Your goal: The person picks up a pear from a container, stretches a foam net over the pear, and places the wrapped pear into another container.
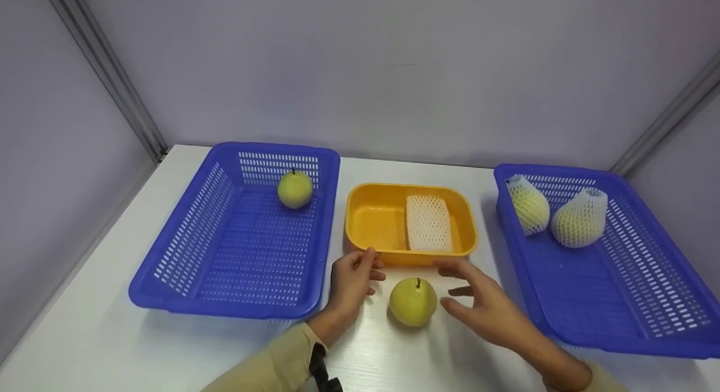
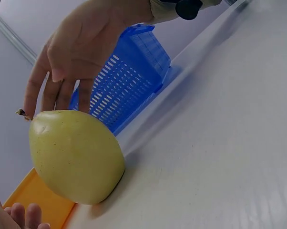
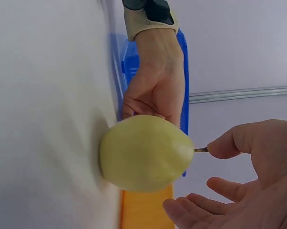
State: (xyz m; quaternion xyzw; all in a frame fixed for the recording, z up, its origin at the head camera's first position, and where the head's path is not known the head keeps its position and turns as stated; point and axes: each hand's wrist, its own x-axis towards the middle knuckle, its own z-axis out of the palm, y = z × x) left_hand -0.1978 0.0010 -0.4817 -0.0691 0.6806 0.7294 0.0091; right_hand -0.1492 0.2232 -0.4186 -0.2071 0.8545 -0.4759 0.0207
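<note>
A yellow-green pear stands upright on the white table, stem up, between my two hands. My left hand is on its left with fingers loosely bent and apart from the fruit, near the front rim of the orange box. On the pear's other side my right hand has its thumb and fingers spread, holding nothing. In the right wrist view, the right thumb appears close to the pear's stem; whether they touch I cannot tell. A white foam net sleeve lies flat inside the orange box.
To the left stands a blue basket with one bare pear at its back right. Another blue basket on the right holds two pears in foam nets, one against its left wall and one beside it. A wall rises behind.
</note>
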